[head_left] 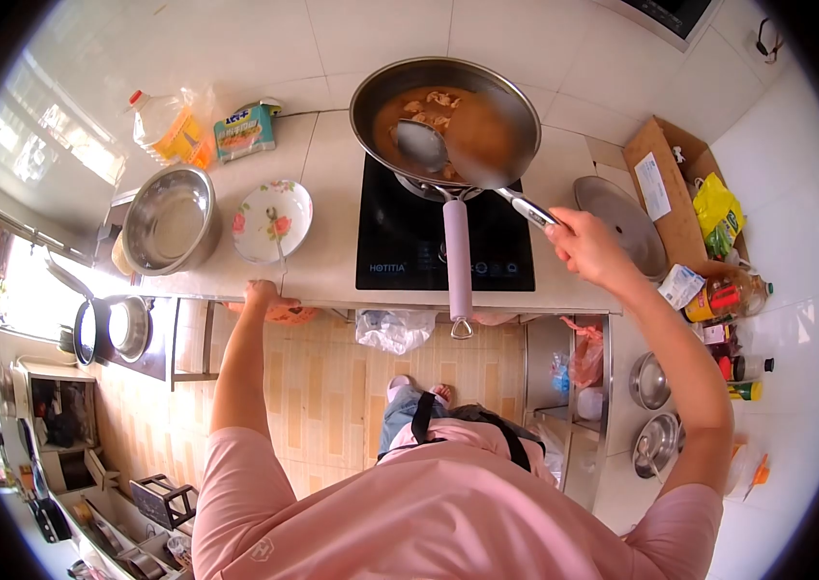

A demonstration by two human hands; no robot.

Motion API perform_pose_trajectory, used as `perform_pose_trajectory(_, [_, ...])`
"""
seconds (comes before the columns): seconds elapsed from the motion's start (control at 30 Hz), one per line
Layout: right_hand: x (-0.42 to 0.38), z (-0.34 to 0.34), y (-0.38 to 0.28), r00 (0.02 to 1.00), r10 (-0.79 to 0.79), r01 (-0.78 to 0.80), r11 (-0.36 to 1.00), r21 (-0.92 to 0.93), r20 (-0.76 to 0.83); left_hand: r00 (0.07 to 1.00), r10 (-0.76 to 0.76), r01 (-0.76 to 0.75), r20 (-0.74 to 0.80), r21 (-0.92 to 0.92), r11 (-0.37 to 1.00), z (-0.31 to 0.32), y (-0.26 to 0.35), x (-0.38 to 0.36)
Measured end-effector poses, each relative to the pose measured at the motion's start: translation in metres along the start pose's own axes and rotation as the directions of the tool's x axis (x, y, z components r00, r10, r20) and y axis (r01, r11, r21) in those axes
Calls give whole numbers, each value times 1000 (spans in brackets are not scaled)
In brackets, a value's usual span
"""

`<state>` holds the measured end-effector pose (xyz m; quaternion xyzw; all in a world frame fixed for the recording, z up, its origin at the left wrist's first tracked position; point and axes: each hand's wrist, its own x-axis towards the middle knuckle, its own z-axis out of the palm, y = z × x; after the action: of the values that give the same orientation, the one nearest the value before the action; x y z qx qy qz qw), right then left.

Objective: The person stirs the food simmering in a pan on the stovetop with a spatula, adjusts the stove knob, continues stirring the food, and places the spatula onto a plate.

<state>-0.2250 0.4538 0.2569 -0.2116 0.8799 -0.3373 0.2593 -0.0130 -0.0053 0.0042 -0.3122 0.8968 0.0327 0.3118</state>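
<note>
A steel frying pan [529,108] with a lilac handle sits on the black induction cooker [392,237]. Reddish-brown sauce and pieces of food [440,99] lie inside it. My right hand [585,246] is closed round the handle of a metal spatula [421,146], whose rounded head is in the sauce. Pale steam blurs the pan's right half. At the counter's front edge rests my left hand [271,297], fingers apart and partly hidden. Just beyond it is a flowered bowl [257,208], with a spoon [277,237] leaning in it, its handle end close to this hand.
A steel basin [170,220], an oil bottle [164,126] and a green packet [245,132] stand left. On the right are a round lid [620,224], a cardboard box [656,179], sauce bottles [733,295] and steel bowls [654,379]. A white plastic bag [395,331] hangs below the counter.
</note>
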Motion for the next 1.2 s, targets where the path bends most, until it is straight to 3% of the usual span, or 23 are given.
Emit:
perform_pose_trajectory(0.03, [0,-4,-3,990,118,-126,987,103,80,1000,-8,8,23,-8,1000,-2,1,-1])
perform_pose_trajectory(0.17, [-1,-23,8,939,176,-299,839,454,294,994,-42,48,98,-52,997,-3,0,1])
perform_pose_trajectory(0.27, [-1,-27,13,914,140,-336,787,517,382,990,-59,64,125,-39,997,-1,0,6])
perform_pose_trajectory(0.47, [1,-14,24,924,132,-337,724,602,358,997,35,-36,-64,-13,999,20,-10,20])
perform_pose_trajectory(0.67, [6,-6,18,987,140,-158,920,359,75,998,36,-38,-53,-21,999,17,-9,18])
perform_pose_trajectory(0.73, [13,2,19,995,-42,49,996,81,-88,998,35,-36,-47,-21,999,14,-7,14])
perform_pose_trajectory(0.8, [17,8,16,962,-206,181,972,-148,-177,999,36,-37,-41,-19,999,12,-6,13])
perform_pose_trajectory(0.87, [20,12,10,919,-326,254,919,-300,-221,999,35,-36,-38,-19,999,13,-7,14])
perform_pose_trajectory(1.2, [31,19,-8,899,-400,293,853,-433,-180,998,38,-37,-59,7,999,15,-8,16])
